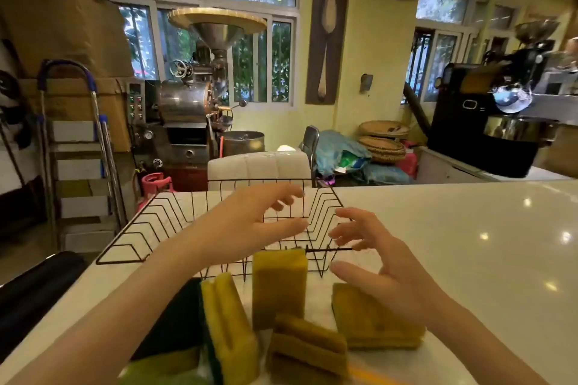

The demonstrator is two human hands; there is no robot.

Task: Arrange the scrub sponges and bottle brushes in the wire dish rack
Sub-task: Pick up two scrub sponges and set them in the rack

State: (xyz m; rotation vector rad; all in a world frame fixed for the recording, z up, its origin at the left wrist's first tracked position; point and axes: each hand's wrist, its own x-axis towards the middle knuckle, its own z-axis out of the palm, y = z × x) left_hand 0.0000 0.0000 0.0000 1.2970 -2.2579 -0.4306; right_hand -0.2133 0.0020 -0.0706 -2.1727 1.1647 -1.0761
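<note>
Both hands up over a white counter (469, 228), both empty. Left hand (250, 225) hovers above the black wire dish rack (162, 222), palm turned inward, fingers spread and loosely curved, thumb stretched toward the right hand; holding nothing, no contact with the wires that I can make out. Right hand (375, 259) just beside the rack's right end, fingers fanned wide and slightly curled, thumb pointing back at the left hand, also holding nothing; edges motion-blurred. Small gap between the two hands' fingertips. Rack sits on the counter beyond and under the left hand, its V-shaped dividers running away to the left; no sponge visible in the slots. Directly below the gap between the hands, one yellow-green scrub sponge (278, 284) stands upright against the rack's near edge. Below the left forearm, a yellow grooved sponge (228, 325) lies tilted on edge, with a dark green pad (175, 319) touching its left side. Under the right hand's palm and wrist, a flat sponge (372, 319) rests on the counter. Between it and the grooved one, nearer the camera, a stack of two darker sponges (306, 347) overlaps. Bottle brushes: cannot pick any out. Past the left hand's fingertips, beyond the counter, a white chair back (259, 166) and a coffee roaster (194, 97) by the windows.
</note>
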